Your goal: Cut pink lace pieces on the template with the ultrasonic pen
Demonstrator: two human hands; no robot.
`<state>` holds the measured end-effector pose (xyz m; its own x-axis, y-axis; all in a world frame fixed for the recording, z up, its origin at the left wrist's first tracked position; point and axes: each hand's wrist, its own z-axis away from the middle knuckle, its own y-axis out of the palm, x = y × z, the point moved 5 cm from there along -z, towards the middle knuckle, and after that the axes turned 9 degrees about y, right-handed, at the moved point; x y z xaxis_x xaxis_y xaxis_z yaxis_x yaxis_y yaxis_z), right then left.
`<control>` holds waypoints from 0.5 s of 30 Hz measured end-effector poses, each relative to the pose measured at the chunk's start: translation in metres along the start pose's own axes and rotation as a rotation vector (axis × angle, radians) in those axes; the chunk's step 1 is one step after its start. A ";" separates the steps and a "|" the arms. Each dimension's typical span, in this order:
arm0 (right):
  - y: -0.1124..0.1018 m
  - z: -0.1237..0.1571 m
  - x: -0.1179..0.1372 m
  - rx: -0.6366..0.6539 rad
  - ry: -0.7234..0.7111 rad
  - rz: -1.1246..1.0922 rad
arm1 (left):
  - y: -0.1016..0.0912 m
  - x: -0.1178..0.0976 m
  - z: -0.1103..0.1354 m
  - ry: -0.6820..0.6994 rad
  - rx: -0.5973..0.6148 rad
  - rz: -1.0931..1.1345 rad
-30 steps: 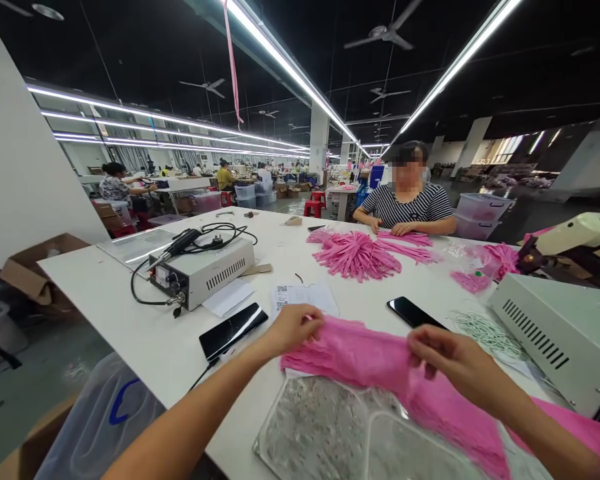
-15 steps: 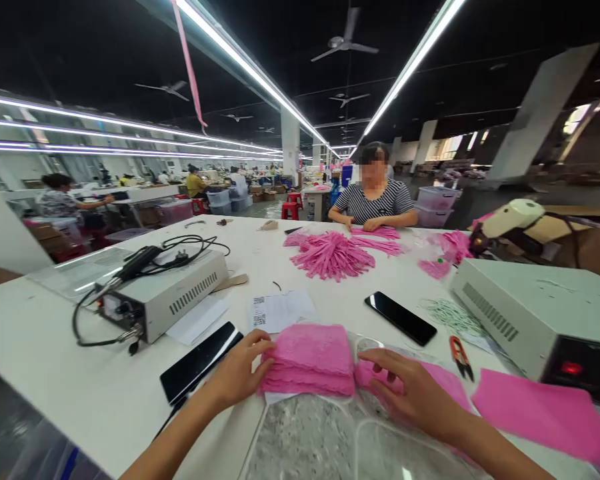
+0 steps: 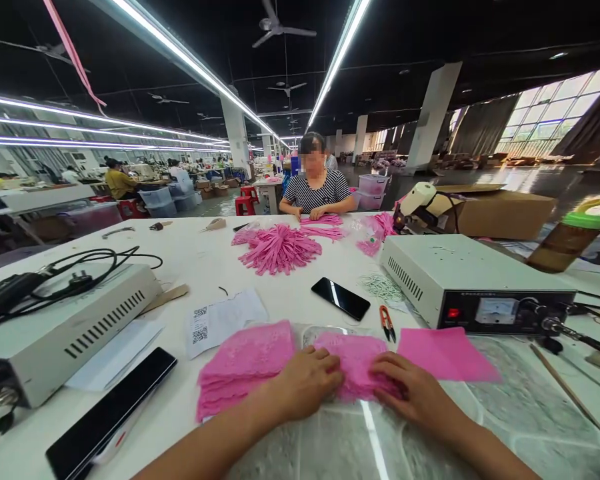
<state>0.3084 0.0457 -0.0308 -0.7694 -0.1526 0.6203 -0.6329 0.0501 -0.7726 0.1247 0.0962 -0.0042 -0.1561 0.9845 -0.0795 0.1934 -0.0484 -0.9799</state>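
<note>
My left hand [image 3: 305, 383] and my right hand [image 3: 410, 393] rest side by side on a piece of pink lace [image 3: 359, 360] lying on the white table [image 3: 200, 257]. Both hands have their fingers curled onto the lace, pressing its near edge. A stack of folded pink lace [image 3: 243, 363] lies just left of my left hand. A flat pink sheet [image 3: 445, 353] lies to the right of my right hand.
A grey-white machine box [image 3: 460, 283] stands at the right, another box [image 3: 65, 327] at the left with black cables. Two phones [image 3: 340, 298] [image 3: 113, 410], red snips [image 3: 387, 322] and a paper slip [image 3: 223, 319] lie nearby. A person in a striped top [image 3: 316, 192] sits opposite behind pink strips [image 3: 279, 248].
The view swung to the right. My left hand left the folded lace stack and joined my right hand on the single lace piece in front of me.
</note>
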 end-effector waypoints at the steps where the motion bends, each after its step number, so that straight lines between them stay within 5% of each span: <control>1: 0.001 0.001 -0.002 -0.006 -0.008 -0.015 | 0.002 0.005 0.000 -0.025 0.011 0.009; 15: -0.003 -0.003 -0.011 -0.028 -0.035 -0.243 | -0.034 0.037 0.013 -0.366 -0.082 0.348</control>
<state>0.3186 0.0502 -0.0352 -0.5912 -0.1979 0.7818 -0.8014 0.0352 -0.5971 0.0998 0.1324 0.0233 -0.3950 0.7884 -0.4716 0.3676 -0.3348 -0.8676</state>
